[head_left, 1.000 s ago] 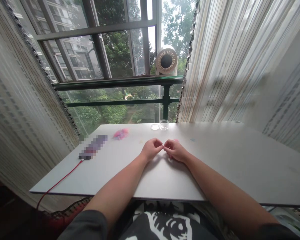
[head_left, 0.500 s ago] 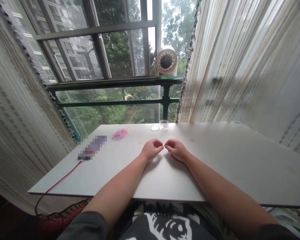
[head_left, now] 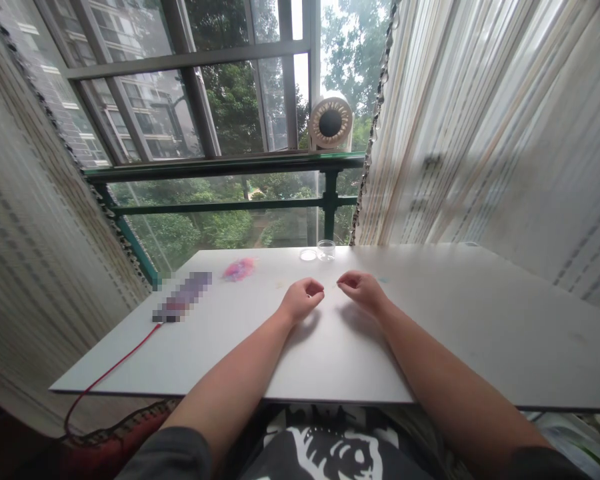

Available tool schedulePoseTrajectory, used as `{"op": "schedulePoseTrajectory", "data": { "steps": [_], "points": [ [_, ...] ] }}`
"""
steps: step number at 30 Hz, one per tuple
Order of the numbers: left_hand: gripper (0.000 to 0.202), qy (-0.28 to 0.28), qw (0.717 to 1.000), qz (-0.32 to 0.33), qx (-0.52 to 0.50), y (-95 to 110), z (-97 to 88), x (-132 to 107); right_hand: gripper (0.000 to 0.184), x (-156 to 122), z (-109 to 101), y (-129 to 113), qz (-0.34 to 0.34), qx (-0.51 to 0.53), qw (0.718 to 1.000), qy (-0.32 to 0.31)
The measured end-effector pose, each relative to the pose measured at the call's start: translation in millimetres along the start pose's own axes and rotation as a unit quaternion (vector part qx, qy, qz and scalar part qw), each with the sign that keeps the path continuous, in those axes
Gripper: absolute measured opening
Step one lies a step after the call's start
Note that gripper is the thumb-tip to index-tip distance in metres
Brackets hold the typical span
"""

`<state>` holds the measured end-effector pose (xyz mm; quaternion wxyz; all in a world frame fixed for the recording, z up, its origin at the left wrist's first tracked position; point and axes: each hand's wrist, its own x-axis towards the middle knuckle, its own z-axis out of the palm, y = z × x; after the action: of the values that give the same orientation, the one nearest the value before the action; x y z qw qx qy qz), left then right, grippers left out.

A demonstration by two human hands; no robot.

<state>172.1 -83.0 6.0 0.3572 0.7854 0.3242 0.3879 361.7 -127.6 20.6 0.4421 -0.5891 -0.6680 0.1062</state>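
Observation:
My left hand [head_left: 303, 298] and my right hand [head_left: 361, 289] hover just above the white table [head_left: 330, 347], both pinched shut. A thin pale strand [head_left: 331, 288], too fine to name, seems to stretch between the two pinches. A pink and purple heap of small pieces [head_left: 239, 269] lies to the far left of my hands. A small clear jar [head_left: 325, 250] and its round lid [head_left: 309, 254] stand at the table's far edge, beyond my hands. A tiny blue speck [head_left: 383, 280] lies just right of my right hand.
A blurred dark object [head_left: 183, 304] with a red cable [head_left: 110, 373] lies at the table's left side. A round white fan [head_left: 331, 121] sits on the green window rail [head_left: 220, 165]. Striped curtains [head_left: 480, 133] hang on both sides.
My hands were touching fingertip to fingertip; they have moved apart, the right one shifting right and away, and a fine strand now shows between them.

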Motion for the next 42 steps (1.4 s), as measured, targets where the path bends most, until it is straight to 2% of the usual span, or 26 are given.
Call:
{"op": "schedulePoseTrajectory", "data": {
  "steps": [2, 4, 6, 8, 11, 16, 28, 32, 36, 38, 42],
  "points": [
    [0.018, -0.001, 1.0, -0.005, 0.001, 0, -1.3, 1, 0.02, 5, -23, 17, 0.028, -0.062, 0.996, 0.064],
    [0.019, -0.002, 1.0, -0.009, -0.001, 0, -2.1, 2, 0.023, 5, -49, 39, 0.107, -0.133, 0.979, 0.111],
    [0.02, -0.01, 1.0, -0.01, -0.004, 0, -2.2, 3, 0.022, 2, -70, 61, 0.178, -0.191, 0.957, 0.125],
    [0.021, -0.017, 1.0, -0.013, -0.009, 1, -1.9, 3, 0.022, -2, -81, 77, 0.224, -0.217, 0.942, 0.126],
    [0.021, -0.017, 1.0, -0.019, -0.013, 3, -1.8, 2, 0.022, -4, -79, 87, 0.248, -0.236, 0.933, 0.114],
    [0.021, -0.012, 1.0, -0.022, -0.01, 4, -1.8, 2, 0.024, 1, -69, 86, 0.258, -0.259, 0.927, 0.087],
    [0.021, -0.019, 1.0, -0.016, -0.01, 5, -2.7, 1, 0.026, 1, -72, 91, 0.27, -0.259, 0.923, 0.085],
    [0.021, -0.017, 1.0, -0.013, -0.008, 6, -1.8, 1, 0.034, 3, -69, 89, 0.258, -0.272, 0.923, 0.089],
    [0.022, -0.022, 0.999, -0.022, -0.01, 8, -1.8, 0, 0.048, 4, -63, 83, 0.242, -0.312, 0.917, 0.047],
    [0.022, -0.024, 0.999, -0.024, -0.013, 9, -1.9, 0, 0.042, 4, -61, 81, 0.235, -0.316, 0.918, 0.035],
    [0.022, -0.026, 0.999, -0.023, -0.013, 8, -1.8, 1, 0.027, 3, -61, 81, 0.246, -0.311, 0.917, 0.049]
  ]
}}
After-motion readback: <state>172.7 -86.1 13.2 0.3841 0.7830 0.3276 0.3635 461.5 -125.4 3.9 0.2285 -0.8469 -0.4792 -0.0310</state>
